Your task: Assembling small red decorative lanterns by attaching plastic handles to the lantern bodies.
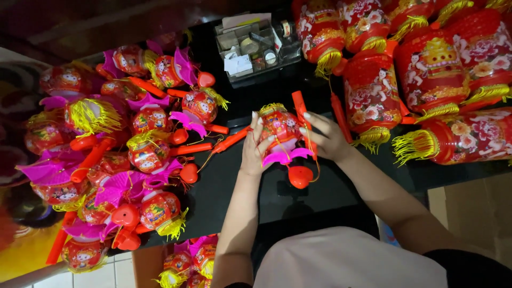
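Note:
Both my hands hold one small red toy lantern above the black table. It has a yellow fringe on top, pink fan-shaped wings and a red heart-shaped base hanging below. My left hand grips its left side with fingers spread upward. On its right side, my right hand touches a red stick handle that rises behind the lantern.
A heap of similar small lanterns with pink wings and red handles covers the table's left part. Larger red barrel lanterns with yellow tassels lie at the right. A clear plastic organiser box stands at the back. More lanterns sit below the table edge.

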